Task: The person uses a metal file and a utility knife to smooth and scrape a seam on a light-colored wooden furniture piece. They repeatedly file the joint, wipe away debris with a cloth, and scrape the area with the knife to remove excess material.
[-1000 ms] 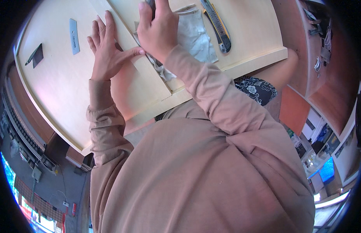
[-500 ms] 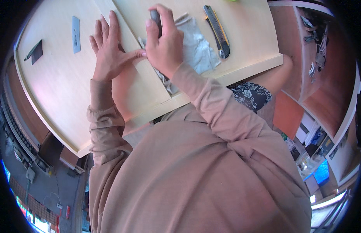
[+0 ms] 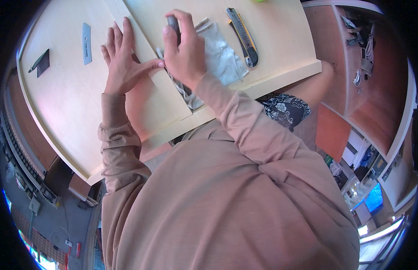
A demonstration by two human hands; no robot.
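My left hand (image 3: 124,67) lies palm down on a pale wooden panel (image 3: 159,105), fingers spread and thumb stretched toward my right hand. My right hand (image 3: 186,56) is closed around a short dark grey cylindrical handle (image 3: 173,26), held roughly upright beside the panel's raised edge. The lower end of that tool is hidden by my hand. Under and beside my right hand lies a crumpled whitish cloth (image 3: 223,56). To its right rests a yellow-and-black utility knife (image 3: 243,38). A flat grey metal strip (image 3: 87,44) lies left of my left hand.
A small dark flat piece with a pointed part (image 3: 43,63) lies on the far left of the worktop. A raised pale rim (image 3: 281,76) runs along the worktop's near edge. Right of it stands an open brown cabinet (image 3: 375,90) with tools and cords inside.
The whole view has shifted slightly, so the worktop sits a little further left. Both hands keep nearly the same pose, and the right still grips the dark handle.
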